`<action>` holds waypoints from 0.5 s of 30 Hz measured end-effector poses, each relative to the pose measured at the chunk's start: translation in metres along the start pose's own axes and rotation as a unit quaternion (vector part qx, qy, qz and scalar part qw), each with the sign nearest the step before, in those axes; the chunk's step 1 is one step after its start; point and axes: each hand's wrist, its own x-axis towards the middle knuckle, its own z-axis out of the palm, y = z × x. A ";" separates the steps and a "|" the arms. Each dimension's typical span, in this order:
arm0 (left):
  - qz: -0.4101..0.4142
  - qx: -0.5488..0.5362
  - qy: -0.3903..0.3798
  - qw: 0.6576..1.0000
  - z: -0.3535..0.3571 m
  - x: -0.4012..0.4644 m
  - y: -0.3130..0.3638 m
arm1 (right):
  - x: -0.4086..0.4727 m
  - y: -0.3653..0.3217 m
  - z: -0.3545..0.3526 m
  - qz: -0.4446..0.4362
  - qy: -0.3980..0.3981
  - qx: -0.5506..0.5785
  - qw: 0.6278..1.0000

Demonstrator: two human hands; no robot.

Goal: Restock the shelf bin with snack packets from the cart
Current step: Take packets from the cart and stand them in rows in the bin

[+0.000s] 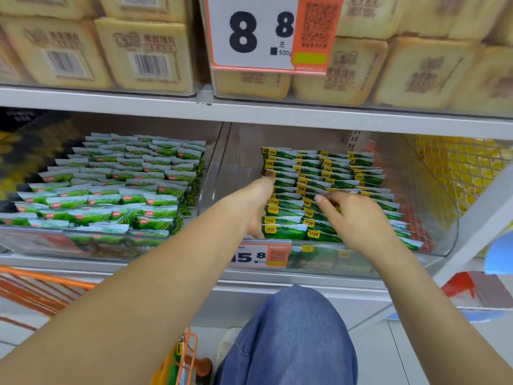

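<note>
Two hands work inside the clear shelf bin [433, 218], which serves as the landmark here. The left hand [259, 201] lies straight-fingered against the left flank of the green snack packets [327, 179] stacked in the bin, its thumb up at the far rows, bracing them. The right hand [358, 215] rests on top of the packets nearer the bin's front, fingers curled down among them; whether it pinches one packet or only presses the rows cannot be told. The packets fill the right and middle of the bin in overlapping rows, while a bare strip of the bin's floor shows on its left side, beyond the left hand. Below and to the left of the bin, the orange cart [183, 357] holds what looks like more packets. A price tag [261, 255] clips to the bin's front lip.

The step in hand seems to be squaring up packets already placed. The next move likely calls for reaching back down to the cart for another batch and setting it into the bare left strip, keeping the rows upright so they do not topple sideways.
</note>
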 end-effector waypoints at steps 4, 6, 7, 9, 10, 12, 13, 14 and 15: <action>0.053 0.064 0.009 0.996 0.001 -0.017 0.000 | -0.002 -0.001 -0.002 0.003 0.004 -0.005 1.000; 0.139 0.118 0.041 0.982 -0.005 -0.036 0.000 | -0.004 -0.003 -0.005 -0.014 0.016 0.027 0.999; 0.184 0.149 0.029 0.971 -0.011 -0.046 -0.001 | -0.007 -0.009 -0.007 -0.029 0.027 0.053 0.998; 0.266 0.214 -0.003 0.940 -0.034 -0.075 -0.006 | -0.016 -0.032 -0.011 -0.088 0.064 0.088 0.990; 0.294 0.245 -0.003 0.924 -0.049 -0.093 -0.012 | -0.022 -0.049 -0.011 -0.127 0.083 0.097 0.984; 0.329 0.288 0.017 0.899 -0.083 -0.124 -0.030 | -0.036 -0.089 -0.013 -0.200 0.101 0.131 0.966; 0.335 0.295 0.032 0.894 -0.100 -0.137 -0.043 | -0.043 -0.111 -0.012 -0.233 0.097 0.151 0.956; 0.333 0.296 0.043 0.894 -0.118 -0.150 -0.057 | -0.050 -0.133 -0.011 -0.263 0.086 0.167 0.946; 0.322 0.305 0.052 0.895 -0.137 -0.160 -0.072 | -0.056 -0.155 -0.010 -0.287 0.070 0.176 0.939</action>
